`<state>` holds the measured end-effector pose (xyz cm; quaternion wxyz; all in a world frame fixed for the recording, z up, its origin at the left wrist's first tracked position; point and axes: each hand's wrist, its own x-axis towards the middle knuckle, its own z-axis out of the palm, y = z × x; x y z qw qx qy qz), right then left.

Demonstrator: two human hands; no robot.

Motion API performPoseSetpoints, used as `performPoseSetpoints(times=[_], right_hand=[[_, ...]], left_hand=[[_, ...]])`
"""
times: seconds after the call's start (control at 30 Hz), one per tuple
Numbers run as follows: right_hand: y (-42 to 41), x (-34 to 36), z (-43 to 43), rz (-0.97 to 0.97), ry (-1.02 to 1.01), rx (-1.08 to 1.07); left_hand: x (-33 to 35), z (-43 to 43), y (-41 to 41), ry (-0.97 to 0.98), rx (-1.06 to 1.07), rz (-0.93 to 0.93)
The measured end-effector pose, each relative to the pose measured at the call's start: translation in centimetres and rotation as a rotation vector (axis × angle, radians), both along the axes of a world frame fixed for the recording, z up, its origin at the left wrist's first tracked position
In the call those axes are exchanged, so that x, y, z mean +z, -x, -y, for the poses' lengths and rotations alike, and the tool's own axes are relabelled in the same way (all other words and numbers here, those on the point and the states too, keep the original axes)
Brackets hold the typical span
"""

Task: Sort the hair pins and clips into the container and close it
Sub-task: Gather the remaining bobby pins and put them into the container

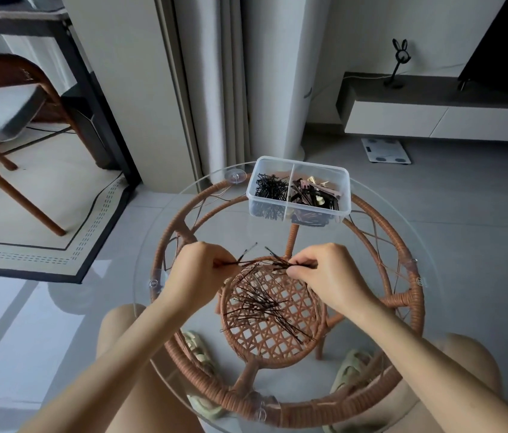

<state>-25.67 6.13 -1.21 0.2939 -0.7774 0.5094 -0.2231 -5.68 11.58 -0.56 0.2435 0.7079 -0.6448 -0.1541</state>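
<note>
A clear plastic container point(345, 185) with two compartments stands at the far side of the round glass table point(159, 220). Its left compartment holds black hair pins point(270, 190); its right one holds brown and beige clips point(312, 195). No lid is in view. A loose pile of dark hair pins point(262, 304) lies on the glass near me. My left hand point(198, 270) pinches a few pins at the pile's far edge. My right hand point(324, 271) pinches another small bunch of pins just to the right.
A rattan frame point(415, 304) with a woven lower shelf shows through the glass. A wooden chair point(3, 98) and a bordered rug point(68, 245) are at the left. A white column, a low TV cabinet point(434, 117) and a floor scale point(385, 150) lie beyond the table.
</note>
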Motion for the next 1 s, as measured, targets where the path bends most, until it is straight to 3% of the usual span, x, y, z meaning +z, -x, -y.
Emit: performPoseSetpoints(times=[0.27,0.43,0.53,0.77,1.0], right_hand=[[-3.7,2.8,7.4,0.228,-0.069,-0.192],[-7.3,3.1,13.3,0.160,-0.117,-0.440],[-8.9,2.5,15.1,0.043,-0.190,-0.467],[-9.4,1.8,16.5,-0.071,-0.168,-0.416],[-6.5,2.4,16.4,-0.035,-0.145,-0.414]], left_hand=[[1.2,3.2,-0.6,0.053,0.120,-0.180],[0.9,5.3,-0.8,0.024,0.179,-0.266],[0.8,6.3,-1.1,0.015,0.196,-0.299],[1.7,10.3,-1.5,0.012,0.215,-0.192],[2.1,17.8,1.6,-0.080,0.221,0.007]])
